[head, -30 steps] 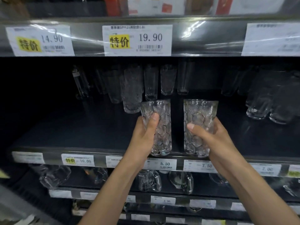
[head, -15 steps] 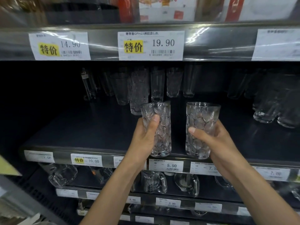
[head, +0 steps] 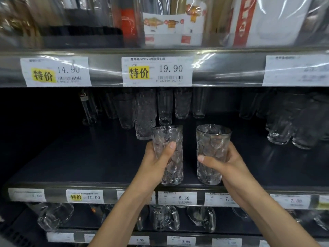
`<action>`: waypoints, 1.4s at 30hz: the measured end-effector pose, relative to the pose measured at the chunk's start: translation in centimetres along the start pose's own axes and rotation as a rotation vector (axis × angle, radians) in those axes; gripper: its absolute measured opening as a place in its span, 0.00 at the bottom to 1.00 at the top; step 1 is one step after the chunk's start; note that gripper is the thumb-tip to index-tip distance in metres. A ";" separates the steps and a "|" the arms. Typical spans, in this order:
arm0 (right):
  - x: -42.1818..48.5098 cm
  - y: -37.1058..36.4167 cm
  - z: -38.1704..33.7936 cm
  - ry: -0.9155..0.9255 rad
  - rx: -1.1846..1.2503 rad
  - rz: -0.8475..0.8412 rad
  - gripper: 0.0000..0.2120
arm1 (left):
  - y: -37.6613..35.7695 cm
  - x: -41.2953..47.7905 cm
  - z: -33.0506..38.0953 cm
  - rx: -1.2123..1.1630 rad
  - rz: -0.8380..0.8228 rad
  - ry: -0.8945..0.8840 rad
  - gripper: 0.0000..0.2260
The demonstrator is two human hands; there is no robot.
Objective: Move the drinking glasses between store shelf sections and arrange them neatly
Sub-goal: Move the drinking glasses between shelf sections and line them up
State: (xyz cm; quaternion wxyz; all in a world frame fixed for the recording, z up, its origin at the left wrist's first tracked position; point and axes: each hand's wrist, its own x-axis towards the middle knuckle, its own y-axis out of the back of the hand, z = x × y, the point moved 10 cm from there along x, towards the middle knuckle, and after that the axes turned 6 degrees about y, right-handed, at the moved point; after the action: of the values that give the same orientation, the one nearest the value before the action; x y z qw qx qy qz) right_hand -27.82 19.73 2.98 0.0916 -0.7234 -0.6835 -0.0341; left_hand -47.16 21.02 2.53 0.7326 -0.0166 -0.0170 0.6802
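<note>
A: Gripping L glass w/ L hand, thumb lying across the front, fingers curling round the back. Same on the other side: R hand wrapping R glass.

B: Sitting where, exactly?

A: Both standing upright, side by side w/ a gap between, at the front edge of the dark shelf, above the 5.50 tag. Touching down or hovering, can't tell (bases lining up right w/ the lip).

B: Risking what, then?

A: Letting go w/ a base half over the lip, prob. tipping fwd onto the mugs below. Also squeezing slick, faceted glass mid-body, so slipping if loosening early. Pushing back too fast, knocking the back row. Swinging inward, clinking the two together.
</note>
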 end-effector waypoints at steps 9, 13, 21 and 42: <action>1.8 2.0 0.1 0.005 -0.157 -0.050 0.27 | -0.5 2.6 -0.5 -0.033 -0.042 0.016 0.34; 2.5 2.8 0.3 0.011 -0.209 -0.082 0.27 | -1.1 3.7 -0.4 0.006 -0.069 0.012 0.37; 4.5 4.0 0.7 0.031 -0.350 -0.097 0.29 | -2.7 6.6 0.9 0.184 -0.014 -0.063 0.32; 14.8 8.6 3.0 0.179 -0.563 0.099 0.34 | -3.3 16.9 0.6 0.461 0.263 -0.253 0.25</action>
State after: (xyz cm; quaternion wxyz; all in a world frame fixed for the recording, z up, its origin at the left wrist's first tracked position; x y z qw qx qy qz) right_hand -18.58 34.43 1.90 -0.0509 -0.7468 -0.6004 -0.2815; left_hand -42.63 37.61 3.28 0.6147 0.2332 0.0493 0.7519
